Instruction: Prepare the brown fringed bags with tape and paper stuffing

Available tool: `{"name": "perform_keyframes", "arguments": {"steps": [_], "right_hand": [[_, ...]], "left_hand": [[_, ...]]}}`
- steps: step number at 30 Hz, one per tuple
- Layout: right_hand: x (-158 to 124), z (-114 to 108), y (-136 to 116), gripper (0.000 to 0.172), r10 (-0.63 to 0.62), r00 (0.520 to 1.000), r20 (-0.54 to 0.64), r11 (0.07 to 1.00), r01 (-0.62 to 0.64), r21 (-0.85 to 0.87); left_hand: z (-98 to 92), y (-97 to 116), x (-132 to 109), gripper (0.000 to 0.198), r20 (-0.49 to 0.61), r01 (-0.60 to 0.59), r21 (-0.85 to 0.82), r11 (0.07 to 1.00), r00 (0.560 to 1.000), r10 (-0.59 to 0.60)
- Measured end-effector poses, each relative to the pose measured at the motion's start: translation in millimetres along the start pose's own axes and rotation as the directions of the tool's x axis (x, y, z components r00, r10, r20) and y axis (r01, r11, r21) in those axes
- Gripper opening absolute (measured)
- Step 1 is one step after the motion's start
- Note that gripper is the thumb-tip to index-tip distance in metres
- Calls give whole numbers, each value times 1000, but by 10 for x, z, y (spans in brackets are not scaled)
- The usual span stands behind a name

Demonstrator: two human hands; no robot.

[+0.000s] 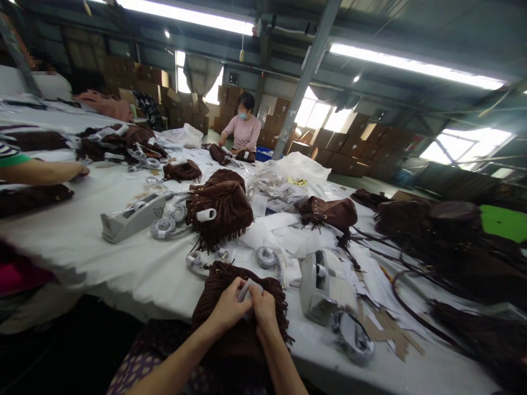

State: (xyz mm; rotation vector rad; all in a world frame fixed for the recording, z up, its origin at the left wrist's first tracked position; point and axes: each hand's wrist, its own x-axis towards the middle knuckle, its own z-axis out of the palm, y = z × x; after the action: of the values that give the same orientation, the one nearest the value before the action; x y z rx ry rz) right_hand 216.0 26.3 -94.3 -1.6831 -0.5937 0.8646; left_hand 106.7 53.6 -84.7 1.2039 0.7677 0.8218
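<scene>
A dark brown fringed bag [209, 296] lies at the table's near edge, partly over my lap. Above its middle my left hand [231, 303] and my right hand [262, 308] are close together with fingers pinched. Between them they grip a small piece of white wrapping [249, 286], which looks like thin paper or foam. What it wraps is hidden by my fingers. Just beyond the bag lie a plastic-wrapped coiled strap [267, 257] and another wrapped piece [197, 262].
Grey tape dispensers stand left [134, 216] and right [321, 291]. Another fringed bag [222, 206] and a smaller brown bag [329, 213] sit ahead. Dark bags [444, 236] pile up at right. A co-worker [242, 129] works across the table; another person's arm [45, 171] reaches in at left.
</scene>
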Motion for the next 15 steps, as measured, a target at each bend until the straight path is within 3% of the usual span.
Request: {"name": "perform_keyframes", "arguments": {"steps": [5, 10, 12, 15], "right_hand": [[20, 21, 65, 22, 6, 999, -31, 996, -3, 93], [3, 48, 67, 26, 14, 1000, 12, 979, -16, 203], [-9, 55, 62, 27, 7, 999, 37, 975, -15, 221], [-22, 38, 58, 32, 10, 997, 79, 976, -27, 218]], "left_hand": [[101, -89, -90, 41, -33, 183, -311, 933, 979, -203], [103, 48, -145, 49, 49, 417, -241, 876, 907, -418], [110, 60, -146, 46, 55, 433, -266, 861, 899, -435], [133, -4, -108, 38, -30, 336, -323, 885, 931, -364]]}}
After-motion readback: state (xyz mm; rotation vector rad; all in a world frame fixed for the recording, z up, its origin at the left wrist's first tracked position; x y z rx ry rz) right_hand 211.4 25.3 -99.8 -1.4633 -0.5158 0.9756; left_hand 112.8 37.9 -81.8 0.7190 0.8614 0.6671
